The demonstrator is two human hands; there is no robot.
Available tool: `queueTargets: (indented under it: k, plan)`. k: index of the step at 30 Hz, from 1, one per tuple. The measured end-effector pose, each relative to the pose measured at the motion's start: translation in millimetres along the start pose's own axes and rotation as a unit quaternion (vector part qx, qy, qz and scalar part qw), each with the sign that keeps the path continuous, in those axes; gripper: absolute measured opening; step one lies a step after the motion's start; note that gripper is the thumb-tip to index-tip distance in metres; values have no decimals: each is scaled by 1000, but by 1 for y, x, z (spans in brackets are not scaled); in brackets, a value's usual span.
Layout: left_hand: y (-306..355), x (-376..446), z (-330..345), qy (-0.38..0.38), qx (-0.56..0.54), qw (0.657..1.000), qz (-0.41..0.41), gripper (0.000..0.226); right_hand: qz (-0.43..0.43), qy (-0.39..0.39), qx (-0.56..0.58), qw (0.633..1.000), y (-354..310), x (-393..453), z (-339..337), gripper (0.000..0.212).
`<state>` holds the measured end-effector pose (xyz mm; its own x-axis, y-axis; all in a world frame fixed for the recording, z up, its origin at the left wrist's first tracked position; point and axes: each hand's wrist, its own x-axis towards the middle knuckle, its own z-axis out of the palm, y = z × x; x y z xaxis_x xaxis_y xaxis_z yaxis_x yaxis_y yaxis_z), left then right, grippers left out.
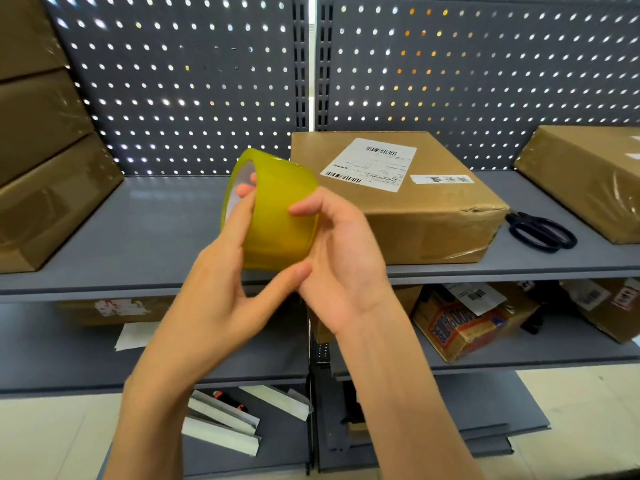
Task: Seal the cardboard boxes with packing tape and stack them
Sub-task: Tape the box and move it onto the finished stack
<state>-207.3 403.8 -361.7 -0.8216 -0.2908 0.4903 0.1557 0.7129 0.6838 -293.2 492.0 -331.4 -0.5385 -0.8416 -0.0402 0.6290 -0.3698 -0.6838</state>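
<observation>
While the grey metal shelf (145,230) with its perforated back panel fills most of the view, a stack of brown cardboard boxes (45,161) wrapped in clear tape sits at 9 o'clock, and another taped box (588,174) is off at 3 o'clock. Dead centre, leaning to 1 o'clock, there's a brown cardboard box with a white shipping label (398,202). Black-handled scissors (540,230) lie just beside it on the right. Up front, the left hand (221,278) grips a yellowish roll of clear packing tape (273,209), fingers through the core, and the right hand (339,251) pinches the roll's outer face.
</observation>
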Motion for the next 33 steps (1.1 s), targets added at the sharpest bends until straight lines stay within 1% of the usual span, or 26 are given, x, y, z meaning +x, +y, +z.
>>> queueTargets:
  k: [1, 3, 5, 6, 8, 11, 12, 13, 14, 16, 17, 19, 20, 21, 23, 24, 25, 27, 28, 31, 33]
  plan:
    - [-1, -1, -3, -16, -8, 1000, 8, 82, -19, -28, 7, 999, -1, -2, -1, 32]
    - [-2, -1, -10, -27, -23, 999, 24, 62, -49, -67, 3, 997, -2, -3, -3, 35]
    - [-3, -1, -14, -6, -20, 999, 28, 36, -75, -79, -18, 994, -2, -2, -6, 33]
    - [-3, -1, -14, 10, -18, 999, 26, 28, -85, -79, -32, 993, -2, 0, -8, 32]
    - [0, -2, -11, 37, -20, 999, 26, 23, -92, -72, -73, 990, -1, 2, -11, 31]
    - [6, -1, -5, 73, -23, 997, 27, 27, -96, -12, -159, 983, 3, 3, -9, 33]
    - [8, -1, -4, 82, -28, 996, 30, 28, -104, 14, -192, 976, 5, 4, -8, 27]
    - [9, 0, -4, 88, -30, 995, 33, 28, -113, 36, -215, 969, 7, 2, -6, 12]
    - [9, 0, -3, 93, -23, 995, 34, 28, -121, 53, -226, 965, 6, 0, -3, 5]
    - [9, 0, -2, 105, 13, 994, 28, 29, -145, 53, -271, 950, 6, -4, -2, 19]
    - [9, 0, -3, 113, 32, 993, 26, 30, -163, 55, -307, 936, 7, -5, -2, 18]
    - [10, 1, -3, 123, 39, 991, 30, 28, -192, 54, -357, 913, 11, -5, -3, 4]
    - [10, 1, -2, 122, 34, 991, 31, 27, -198, 57, -365, 908, 12, -5, -3, 7]
    - [11, 1, -2, 119, 28, 992, 31, 27, -197, 52, -361, 910, 12, -5, -4, 9]
    - [11, 2, -2, 97, 16, 995, 33, 29, -184, 39, -309, 932, 10, -6, -4, 5]
    - [10, 1, -3, 75, 10, 997, 35, 33, -171, 31, -277, 945, 9, -6, -4, 2]
    - [10, 1, -3, 45, 3, 998, 37, 39, -161, 33, -259, 952, 7, -7, -4, 3]
    - [6, 0, -4, -5, -7, 999, 37, 54, -156, 46, -250, 954, 3, -7, -6, 8]
    - [4, -1, -4, -11, -11, 999, 36, 56, -159, 47, -246, 955, 2, -7, -7, 9]
    - [6, -2, 0, 36, -36, 998, 27, 49, -164, 26, -248, 955, 2, -7, -6, 9]
    - [8, -2, 2, 60, -37, 997, 32, 48, -171, 13, -260, 950, 3, -8, -5, 9]
